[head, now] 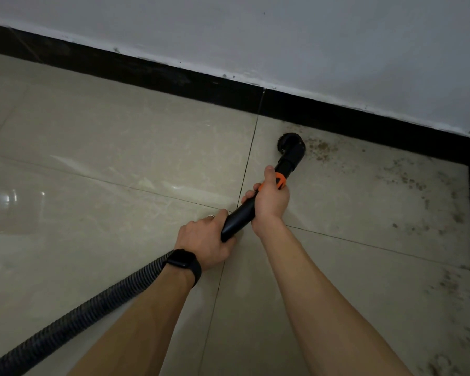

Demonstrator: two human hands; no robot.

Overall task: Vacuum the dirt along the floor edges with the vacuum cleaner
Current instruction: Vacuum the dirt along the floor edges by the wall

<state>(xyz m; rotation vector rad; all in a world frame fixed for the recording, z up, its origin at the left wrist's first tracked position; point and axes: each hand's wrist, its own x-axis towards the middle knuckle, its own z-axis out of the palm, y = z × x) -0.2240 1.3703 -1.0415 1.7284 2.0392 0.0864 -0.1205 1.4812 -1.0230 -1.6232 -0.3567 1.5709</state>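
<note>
Hands: left hand (205, 238) and right hand (270, 198) both clamp the vacuum wand (242, 213); a fast sweep of the brush nozzle (291, 146) could scatter the dirt (320, 150) against the baseboard (337, 115).

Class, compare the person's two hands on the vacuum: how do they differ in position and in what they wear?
The right hand grips the black tube up near the orange collar; the left hand holds its lower end by the ribbed hose. The left wears a ring and a black wristband; the right shows neither. Both are closed around the tube.
</note>
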